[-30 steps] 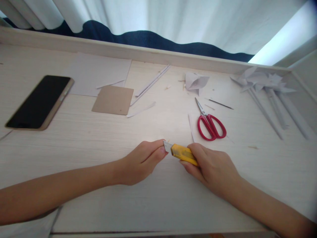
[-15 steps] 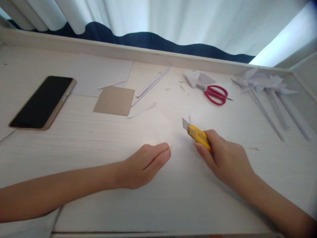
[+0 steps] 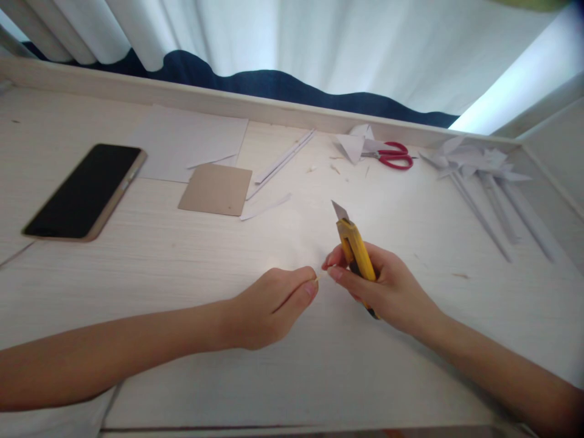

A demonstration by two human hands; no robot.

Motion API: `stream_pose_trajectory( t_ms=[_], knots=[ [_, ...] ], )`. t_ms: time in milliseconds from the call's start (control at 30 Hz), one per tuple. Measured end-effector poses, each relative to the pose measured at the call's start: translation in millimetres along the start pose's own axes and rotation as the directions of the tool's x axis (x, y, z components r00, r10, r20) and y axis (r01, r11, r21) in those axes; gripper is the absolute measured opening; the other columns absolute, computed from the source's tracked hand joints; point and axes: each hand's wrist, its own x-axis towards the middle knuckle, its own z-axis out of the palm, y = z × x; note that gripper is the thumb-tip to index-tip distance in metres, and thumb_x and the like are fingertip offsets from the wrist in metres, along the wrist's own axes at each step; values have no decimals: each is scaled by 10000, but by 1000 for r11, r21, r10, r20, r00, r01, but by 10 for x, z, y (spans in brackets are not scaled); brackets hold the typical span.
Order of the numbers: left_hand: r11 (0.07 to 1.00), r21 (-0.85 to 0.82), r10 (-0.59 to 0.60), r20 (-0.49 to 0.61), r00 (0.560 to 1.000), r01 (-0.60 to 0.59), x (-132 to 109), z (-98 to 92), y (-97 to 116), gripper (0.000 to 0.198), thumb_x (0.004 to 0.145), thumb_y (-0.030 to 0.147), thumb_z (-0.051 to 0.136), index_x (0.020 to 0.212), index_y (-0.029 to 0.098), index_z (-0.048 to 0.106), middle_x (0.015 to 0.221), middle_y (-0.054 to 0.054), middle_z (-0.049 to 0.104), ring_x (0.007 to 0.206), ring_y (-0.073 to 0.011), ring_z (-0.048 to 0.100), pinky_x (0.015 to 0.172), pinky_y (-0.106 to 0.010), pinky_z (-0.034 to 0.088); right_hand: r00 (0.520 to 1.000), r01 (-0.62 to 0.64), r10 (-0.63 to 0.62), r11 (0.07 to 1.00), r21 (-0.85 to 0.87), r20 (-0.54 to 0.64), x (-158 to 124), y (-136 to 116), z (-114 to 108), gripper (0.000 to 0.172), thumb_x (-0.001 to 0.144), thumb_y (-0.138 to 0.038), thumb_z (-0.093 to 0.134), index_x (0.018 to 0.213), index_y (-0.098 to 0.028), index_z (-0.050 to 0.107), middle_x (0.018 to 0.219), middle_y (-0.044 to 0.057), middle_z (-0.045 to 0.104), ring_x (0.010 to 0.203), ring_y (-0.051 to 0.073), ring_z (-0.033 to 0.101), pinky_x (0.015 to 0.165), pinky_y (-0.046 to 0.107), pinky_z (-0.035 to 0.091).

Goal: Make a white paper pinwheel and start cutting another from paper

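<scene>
My left hand (image 3: 274, 307) is closed, its thumb and forefinger pinching a thin pale wooden stick (image 3: 318, 278) of which only the tip shows. Close to that tip, the thumb and fingertip of my right hand (image 3: 383, 283) come together. The same right hand wraps round a yellow utility knife (image 3: 360, 252), its blade out and pointing up, away from me. Whether the right fingertips touch the stick, I cannot tell.
Red-handled scissors (image 3: 396, 157) lie at the back by folded paper (image 3: 358, 146). Paper pinwheels (image 3: 479, 161) with rolled stems are at right. A cardboard square (image 3: 216, 190), white sheets (image 3: 191, 137), paper strips (image 3: 283, 159) and a phone (image 3: 86, 191) lie left. Wood slivers are scattered about.
My right hand has moved left to the stick's tip, fingertips now pinched together. The knife has swung more upright within the hand. My left hand stays almost in place.
</scene>
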Motion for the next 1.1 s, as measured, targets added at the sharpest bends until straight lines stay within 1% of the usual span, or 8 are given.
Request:
stream_pose_trajectory(
  t_ms=[133, 267, 400, 667, 833, 933, 1033, 1100],
  knots=[
    [1000, 0, -7, -30, 1000, 7, -6, 7, 2, 274, 885, 220, 233, 635, 181, 338, 521, 54, 403, 477, -82, 379, 499, -223, 299, 999, 30, -34, 996, 88, 39, 45, -54, 61, 90, 740, -237, 545, 763, -189, 473, 733, -13, 548, 466, 53, 380, 409, 194, 328],
    [998, -66, -21, -45, 999, 18, -13, 12, -19, 269, 887, 225, 252, 651, 172, 368, 509, 63, 396, 460, -69, 372, 485, -207, 298, 999, 37, -39, 994, 106, 23, 46, -44, 70, 123, 720, -225, 572, 743, -192, 455, 714, -20, 538, 496, 60, 400, 437, 200, 335],
    [985, -173, 0, -11, 1000, -2, -14, 12, -57, 287, 897, 234, 232, 713, 164, 440, 529, 64, 382, 480, -57, 385, 499, -186, 317, 997, 47, -58, 981, 187, 56, 55, -16, 67, 126, 724, -216, 567, 741, -197, 444, 710, -15, 533, 582, 89, 471, 484, 215, 361],
    [946, -322, -14, 74, 997, 37, 5, 11, -103, 295, 892, 295, 251, 773, 166, 487, 573, 51, 348, 511, -65, 356, 470, -177, 308, 989, 98, -126, 951, 294, 77, 66, -49, 82, 171, 711, -145, 576, 715, -201, 414, 706, -35, 544, 586, 81, 499, 517, 212, 375],
    [919, -386, -36, 119, 992, 80, -3, -21, -89, 300, 882, 269, 275, 676, 156, 463, 535, 56, 334, 485, -58, 346, 464, -173, 312, 988, 137, -150, 959, 249, 33, 69, -48, 85, 165, 707, -136, 575, 710, -199, 422, 712, -34, 554, 595, 81, 482, 523, 211, 377],
    [924, -378, -16, 133, 991, 66, -8, -35, -78, 300, 876, 267, 285, 642, 156, 436, 535, 54, 350, 487, -61, 353, 462, -181, 309, 986, 148, -161, 960, 239, 39, 73, -50, 94, 159, 714, -158, 566, 704, -201, 414, 713, -31, 551, 595, 83, 482, 524, 214, 384],
    [935, -352, -5, 84, 996, 35, -6, -32, -74, 316, 880, 274, 277, 606, 163, 385, 532, 55, 356, 493, -65, 353, 476, -196, 306, 988, 147, -152, 975, 168, 13, 82, -46, 79, 127, 739, -216, 549, 731, -202, 424, 723, -19, 549, 625, 98, 498, 558, 230, 403],
    [950, -310, -43, 9, 999, 43, -1, -21, -73, 345, 886, 288, 269, 576, 166, 358, 514, 55, 356, 497, -73, 350, 492, -209, 305, 989, 139, -138, 990, 31, -50, 78, -41, 46, 134, 749, -282, 546, 756, -202, 438, 694, -23, 526, 600, 99, 484, 550, 234, 398]
  ],
)
